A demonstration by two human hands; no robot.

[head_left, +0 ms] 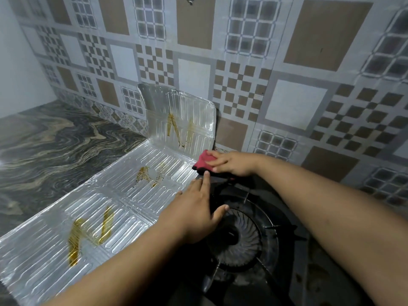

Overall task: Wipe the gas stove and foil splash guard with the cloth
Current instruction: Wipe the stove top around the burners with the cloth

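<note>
A ribbed foil splash guard runs along the stove's left side and folds up against the tiled wall, with brown greasy streaks on several panels. The black gas stove with its round burner lies below my arms. My right hand presses a red cloth down at the stove's far left corner, next to the foil's upright panel. My left hand rests with straight fingers on the foil's inner edge, thumb near the burner, forefinger reaching toward the cloth.
A dark marbled countertop lies left of the foil. The patterned tiled wall stands close behind the stove. Black pot-support prongs stick up around the burner.
</note>
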